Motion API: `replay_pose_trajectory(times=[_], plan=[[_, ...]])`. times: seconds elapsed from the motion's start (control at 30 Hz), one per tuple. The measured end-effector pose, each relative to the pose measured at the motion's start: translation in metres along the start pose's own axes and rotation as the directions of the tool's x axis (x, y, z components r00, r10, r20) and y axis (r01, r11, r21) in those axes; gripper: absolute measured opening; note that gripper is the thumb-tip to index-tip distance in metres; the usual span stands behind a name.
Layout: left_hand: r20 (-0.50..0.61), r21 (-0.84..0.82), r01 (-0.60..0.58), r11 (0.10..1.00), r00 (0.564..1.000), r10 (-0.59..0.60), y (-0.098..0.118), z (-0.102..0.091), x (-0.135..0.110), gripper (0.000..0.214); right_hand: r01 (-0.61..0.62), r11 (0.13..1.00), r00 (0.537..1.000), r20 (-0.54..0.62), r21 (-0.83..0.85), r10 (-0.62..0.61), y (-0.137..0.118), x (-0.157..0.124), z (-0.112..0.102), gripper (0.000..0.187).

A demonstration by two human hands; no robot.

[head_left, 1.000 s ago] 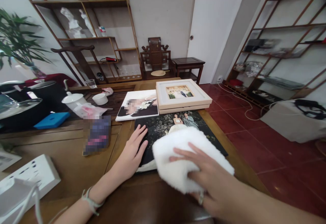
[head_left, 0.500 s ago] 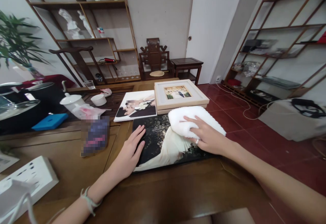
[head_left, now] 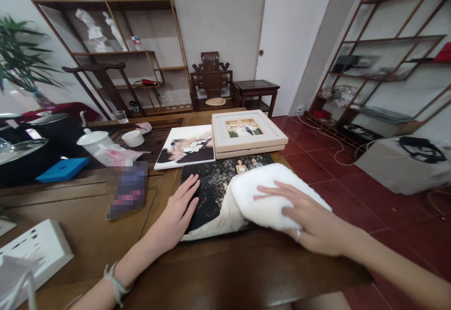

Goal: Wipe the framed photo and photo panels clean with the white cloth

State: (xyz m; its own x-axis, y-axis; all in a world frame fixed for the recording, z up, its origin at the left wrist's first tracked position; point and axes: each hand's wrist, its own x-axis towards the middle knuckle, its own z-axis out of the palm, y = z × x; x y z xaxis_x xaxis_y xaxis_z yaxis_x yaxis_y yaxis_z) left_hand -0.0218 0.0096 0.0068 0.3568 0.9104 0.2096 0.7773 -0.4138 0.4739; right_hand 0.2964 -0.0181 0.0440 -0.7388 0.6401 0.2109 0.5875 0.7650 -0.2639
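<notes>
A dark wedding photo panel (head_left: 211,197) lies flat on the wooden table, showing a long pale gown and two figures near its top. My left hand (head_left: 179,209) rests flat with fingers stretched on the panel's left edge. On the panel's right side my right hand (head_left: 303,213) presses down a folded white towel (head_left: 260,192), its fingers spread over the top and the thumb side hidden. The towel covers the lower right of the photo and reaches past its right edge.
Behind the panel lie another photo print (head_left: 186,152) and stacked pale frames (head_left: 253,146). To the left are a white power strip (head_left: 42,253), a blurred purple item (head_left: 128,190), a blue box (head_left: 62,169), a white teapot (head_left: 93,138) and dark pots (head_left: 26,157).
My right hand has slid the towel toward me and to the right, uncovering the two figures at the photo's top. My left hand stays on the left edge.
</notes>
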Motion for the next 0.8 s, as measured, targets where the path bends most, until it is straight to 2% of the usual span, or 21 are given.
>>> replay_pose_trajectory(times=[0.17, 0.27, 0.4, 0.5, 0.63, 0.7, 0.8], plan=[[-0.005, 0.009, -0.014, 1.0, 1.0, 0.014, -0.001, 0.0, 0.0, 0.044, -0.136, 0.99, 0.989, -0.068, -0.041, 0.133, 0.05, 0.036, -0.001, 0.025], [-0.021, 0.0, -0.022, 1.0, 1.0, 0.022, -0.001, 0.001, -0.001, 0.045, -0.194, 0.981, 0.976, -0.11, -0.028, 0.19, 0.059, 0.043, 0.003, 0.028], [-0.031, -0.006, -0.002, 1.0, 1.0, 0.002, 0.001, 0.001, -0.002, 0.045, -0.189, 0.982, 0.975, -0.115, 0.003, 0.188, 0.035, 0.028, 0.006, 0.024], [-0.028, -0.004, 0.005, 1.0, 1.0, -0.006, 0.002, 0.001, -0.001, 0.045, -0.155, 0.988, 0.987, -0.035, 0.027, 0.156, 0.002, 0.001, 0.001, 0.019], [-0.016, 0.0, 0.004, 1.0, 1.0, -0.004, 0.002, 0.0, 0.0, 0.045, -0.039, 0.997, 0.996, 0.083, 0.061, 0.033, -0.03, -0.035, -0.009, 0.011], [-0.018, -0.001, -0.015, 1.0, 1.0, 0.015, 0.001, 0.0, 0.0, 0.044, -0.005, 0.997, 0.993, 0.114, 0.072, -0.003, -0.032, -0.043, -0.012, 0.01], [-0.024, -0.001, -0.044, 0.999, 0.999, 0.044, 0.0, 0.0, -0.001, 0.044, -0.046, 0.994, 0.995, 0.088, 0.095, 0.037, -0.018, -0.038, -0.01, 0.011]])
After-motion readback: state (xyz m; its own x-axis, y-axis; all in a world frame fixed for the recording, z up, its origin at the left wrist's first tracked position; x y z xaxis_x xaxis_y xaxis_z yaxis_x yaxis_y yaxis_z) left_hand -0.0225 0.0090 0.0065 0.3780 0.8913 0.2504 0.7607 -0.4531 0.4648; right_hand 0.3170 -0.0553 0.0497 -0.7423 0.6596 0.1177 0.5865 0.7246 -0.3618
